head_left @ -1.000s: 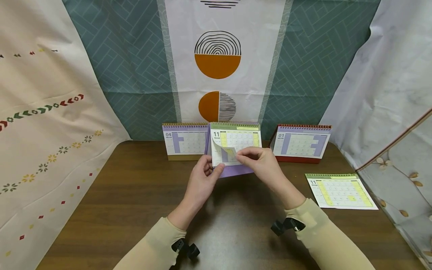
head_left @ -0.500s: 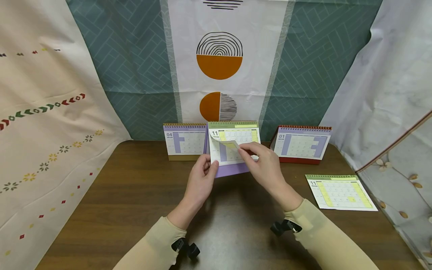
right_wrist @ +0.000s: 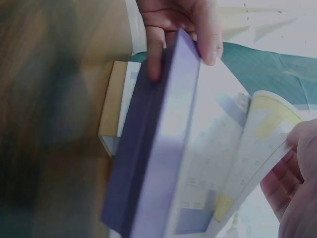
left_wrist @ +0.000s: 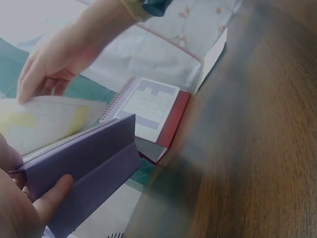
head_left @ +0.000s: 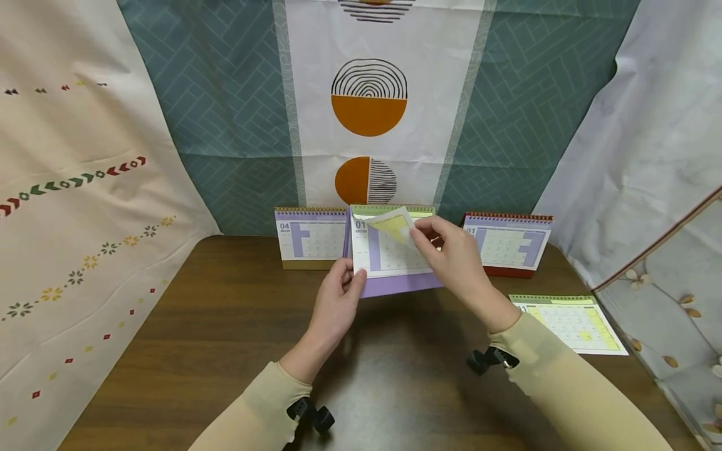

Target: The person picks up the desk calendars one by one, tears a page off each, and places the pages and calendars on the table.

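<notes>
The lifted page (head_left: 391, 222) has risen and turned further to the right, so the page marked 01 now shows below it. The purple calendar (head_left: 400, 285) is in the far middle, above the table (head_left: 225, 363). The left hand (head_left: 334, 299) grips its lower left corner; the right hand (head_left: 454, 260) pinches the page corner between thumb and fingers. At far left stands a tan-based calendar (head_left: 316, 241), at far right a red-based calendar (head_left: 512, 243); nearer, at right, lies a green-topped calendar sheet (head_left: 583, 326).

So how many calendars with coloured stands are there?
3: the purple calendar in the left hand, the tan calendar behind it to the left, and the red calendar to the right. The flat calendar page shows no stand. More could be hidden behind these.
</notes>
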Demonstrator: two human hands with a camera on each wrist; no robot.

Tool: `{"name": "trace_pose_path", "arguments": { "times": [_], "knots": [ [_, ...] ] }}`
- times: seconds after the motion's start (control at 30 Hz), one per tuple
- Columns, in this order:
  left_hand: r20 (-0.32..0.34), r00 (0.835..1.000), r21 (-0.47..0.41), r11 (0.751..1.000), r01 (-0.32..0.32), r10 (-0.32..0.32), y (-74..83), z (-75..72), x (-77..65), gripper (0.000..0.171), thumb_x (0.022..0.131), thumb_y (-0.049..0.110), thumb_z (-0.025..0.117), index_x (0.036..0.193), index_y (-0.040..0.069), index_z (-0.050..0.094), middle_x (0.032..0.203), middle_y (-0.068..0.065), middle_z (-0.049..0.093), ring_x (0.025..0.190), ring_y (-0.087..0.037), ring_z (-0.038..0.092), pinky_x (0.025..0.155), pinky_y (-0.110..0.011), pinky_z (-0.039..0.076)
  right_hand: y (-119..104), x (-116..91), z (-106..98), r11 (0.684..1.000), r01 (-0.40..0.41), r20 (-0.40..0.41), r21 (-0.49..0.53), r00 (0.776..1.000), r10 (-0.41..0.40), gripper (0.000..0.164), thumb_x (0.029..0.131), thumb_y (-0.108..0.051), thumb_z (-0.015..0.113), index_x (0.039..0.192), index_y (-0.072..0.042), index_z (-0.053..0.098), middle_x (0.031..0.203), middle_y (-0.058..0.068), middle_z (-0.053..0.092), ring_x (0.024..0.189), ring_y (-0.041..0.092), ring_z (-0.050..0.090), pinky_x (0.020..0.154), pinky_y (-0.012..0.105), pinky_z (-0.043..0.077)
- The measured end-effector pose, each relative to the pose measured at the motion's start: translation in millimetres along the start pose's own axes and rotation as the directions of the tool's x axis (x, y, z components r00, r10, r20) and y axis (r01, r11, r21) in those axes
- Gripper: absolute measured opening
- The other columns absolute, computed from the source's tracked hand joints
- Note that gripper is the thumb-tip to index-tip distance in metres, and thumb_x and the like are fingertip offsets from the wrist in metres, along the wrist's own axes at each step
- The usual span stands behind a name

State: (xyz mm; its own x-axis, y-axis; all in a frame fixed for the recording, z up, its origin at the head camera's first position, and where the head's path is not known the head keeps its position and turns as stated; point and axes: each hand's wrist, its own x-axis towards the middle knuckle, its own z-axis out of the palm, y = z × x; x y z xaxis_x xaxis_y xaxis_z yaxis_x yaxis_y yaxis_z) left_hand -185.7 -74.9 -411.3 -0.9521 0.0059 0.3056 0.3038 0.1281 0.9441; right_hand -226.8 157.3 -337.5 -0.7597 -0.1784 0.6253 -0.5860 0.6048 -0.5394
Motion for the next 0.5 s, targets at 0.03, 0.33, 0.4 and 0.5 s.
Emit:
{"name": "trace_pose_path", "arguments": {
  "times": [0.03, 0.33, 0.4, 0.5],
  "knots": [
    [0.001, 1.0, -0.001, 1.0, 0.0, 0.0, -0.4, 0.0, 0.0, 0.009, 0.112, 0.008, 0.063, 0.117, 0.001, 0.065, 0.087, -0.007, 0.07, 0.077, -0.016, 0.058, 0.067, -0.027, 0.044, -2, 2, -2, 1.0, 0.012, 0.004, -0.006, 1.0, -0.012, 0.014, 0.104, -0.014, 0.079, 0.115, -0.005, 0.08, 0.099, 0.005, 0.078, 0.085, 0.019, 0.068, 0.077, 0.041, 0.059],
    [-0.021, 1.0, 0.011, 1.0, 0.001, 0.0, -5.0, -1.7, 2.9, 0.009, 0.112, 0.007, 0.063, 0.115, -0.001, 0.064, 0.087, -0.012, 0.067, 0.075, -0.016, 0.054, 0.067, -0.026, 0.042, -26, 23, -15, 0.994, 0.088, 0.077, -0.057, 0.993, -0.084, 0.027, 0.101, -0.006, 0.075, 0.128, -0.006, 0.079, 0.109, 0.007, 0.076, 0.086, 0.019, 0.069, 0.076, 0.042, 0.062],
    [-0.024, 1.0, 0.024, 1.0, -0.004, 0.005, -6.1, -2.3, 2.7, 0.008, 0.111, 0.007, 0.063, 0.115, 0.0, 0.064, 0.086, -0.01, 0.067, 0.075, -0.016, 0.055, 0.067, -0.027, 0.043, -30, 27, -16, 0.995, 0.07, 0.088, -0.068, 0.994, -0.064, 0.025, 0.102, -0.008, 0.073, 0.126, -0.007, 0.079, 0.105, 0.005, 0.076, 0.086, 0.019, 0.069, 0.076, 0.041, 0.061],
    [-0.018, 1.0, 0.055, 0.998, -0.021, 0.022, -7.2, -2.9, 2.1, 0.007, 0.111, 0.008, 0.064, 0.114, 0.002, 0.065, 0.082, -0.005, 0.064, 0.072, -0.015, 0.053, 0.066, -0.027, 0.043, -37, 32, -18, 0.996, 0.044, 0.095, -0.083, 0.995, -0.036, 0.018, 0.105, -0.016, 0.074, 0.121, -0.009, 0.08, 0.099, 0.003, 0.076, 0.083, 0.019, 0.068, 0.073, 0.04, 0.058]
  ]
}}
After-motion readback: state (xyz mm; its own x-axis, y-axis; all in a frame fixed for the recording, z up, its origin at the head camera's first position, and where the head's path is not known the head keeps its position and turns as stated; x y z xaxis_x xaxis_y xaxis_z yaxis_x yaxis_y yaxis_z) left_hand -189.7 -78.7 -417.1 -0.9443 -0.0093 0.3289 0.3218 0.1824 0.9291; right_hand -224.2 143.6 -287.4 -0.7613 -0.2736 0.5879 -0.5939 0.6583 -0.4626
